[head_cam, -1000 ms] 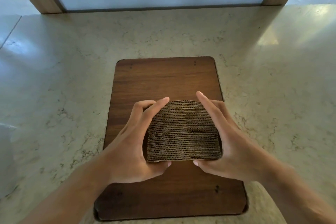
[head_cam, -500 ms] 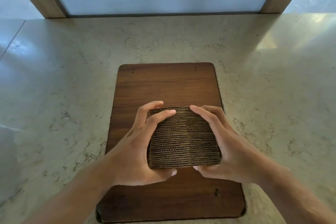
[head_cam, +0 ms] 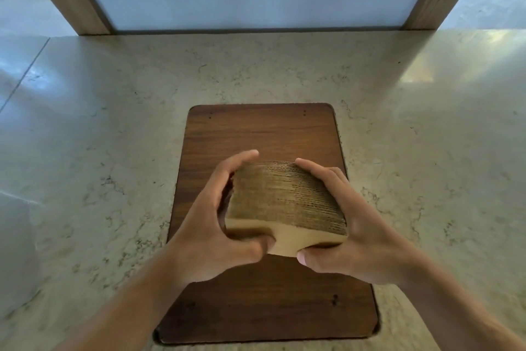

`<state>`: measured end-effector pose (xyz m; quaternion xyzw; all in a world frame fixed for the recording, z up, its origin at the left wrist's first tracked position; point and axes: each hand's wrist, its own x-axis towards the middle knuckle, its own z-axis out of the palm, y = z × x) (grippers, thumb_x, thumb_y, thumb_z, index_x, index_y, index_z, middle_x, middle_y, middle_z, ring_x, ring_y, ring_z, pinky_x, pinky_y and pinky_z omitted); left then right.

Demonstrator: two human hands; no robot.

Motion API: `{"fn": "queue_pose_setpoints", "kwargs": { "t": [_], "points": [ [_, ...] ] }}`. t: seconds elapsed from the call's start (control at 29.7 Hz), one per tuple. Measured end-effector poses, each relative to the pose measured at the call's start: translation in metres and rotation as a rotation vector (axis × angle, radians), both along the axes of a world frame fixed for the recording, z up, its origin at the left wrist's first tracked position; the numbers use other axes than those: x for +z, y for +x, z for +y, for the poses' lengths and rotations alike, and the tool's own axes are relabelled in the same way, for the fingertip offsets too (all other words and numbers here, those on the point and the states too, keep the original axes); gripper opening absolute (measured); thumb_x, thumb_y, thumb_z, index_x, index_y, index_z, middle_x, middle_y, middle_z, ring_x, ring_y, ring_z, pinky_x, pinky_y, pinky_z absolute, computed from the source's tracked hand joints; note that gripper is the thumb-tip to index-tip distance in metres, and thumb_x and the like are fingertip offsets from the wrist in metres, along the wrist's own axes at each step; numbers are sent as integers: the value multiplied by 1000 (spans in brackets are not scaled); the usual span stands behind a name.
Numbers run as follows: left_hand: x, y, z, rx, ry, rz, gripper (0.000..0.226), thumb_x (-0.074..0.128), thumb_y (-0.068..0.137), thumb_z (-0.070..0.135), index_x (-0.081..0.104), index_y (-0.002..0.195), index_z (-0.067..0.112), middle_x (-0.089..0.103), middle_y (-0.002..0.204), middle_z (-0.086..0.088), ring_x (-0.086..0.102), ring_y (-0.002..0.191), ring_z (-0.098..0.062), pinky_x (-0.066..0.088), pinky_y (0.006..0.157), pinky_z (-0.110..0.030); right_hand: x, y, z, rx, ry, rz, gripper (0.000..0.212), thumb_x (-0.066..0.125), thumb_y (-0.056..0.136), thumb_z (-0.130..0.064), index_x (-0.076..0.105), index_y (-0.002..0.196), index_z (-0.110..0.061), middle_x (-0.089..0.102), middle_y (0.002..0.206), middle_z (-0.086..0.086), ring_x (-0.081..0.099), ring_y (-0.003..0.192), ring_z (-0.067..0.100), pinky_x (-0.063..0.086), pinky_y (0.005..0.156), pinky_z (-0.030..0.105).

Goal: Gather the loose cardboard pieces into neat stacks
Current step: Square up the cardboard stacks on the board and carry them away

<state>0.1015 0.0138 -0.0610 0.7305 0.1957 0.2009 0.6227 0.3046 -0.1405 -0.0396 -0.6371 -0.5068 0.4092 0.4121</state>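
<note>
Gripping the cardboard stack (head_cam: pixel 284 202) from both sides, the left hand (head_cam: pixel 216 231) and right hand (head_cam: pixel 358 231) hold it tilted over the wooden board (head_cam: pixel 256 134) on the bench (head_cam: pixel 113 123).

The stack of cardboard pieces (head_cam: pixel 284 202) tipped between the earlier pictures and this one: a second before, only its corrugated edges faced the camera, whereas now its near side had swung up, so that a flat tan face showed along the bottom. The left hand (head_cam: pixel 216 225) shifted its thumb from under the near edge onto that flat face. The right hand (head_cam: pixel 358 225) curled its fingers (head_cam: pixel 316 171) closer over the far top corner, having held them straighter before.
</note>
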Motion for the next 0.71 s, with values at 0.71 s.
{"fn": "queue_pose_setpoints", "kwargs": {
  "t": [0.71],
  "points": [
    [85,-34,-58,631,-888,-217,84,76,69,32,50,138,-9,62,116,-44,65,103,-50,57,87,-61,107,-77,14,-112,-489,445,113,82,36,-88,53,134,-41,76,109,-25,71,104,-5,47,93,24]
  ]
}}
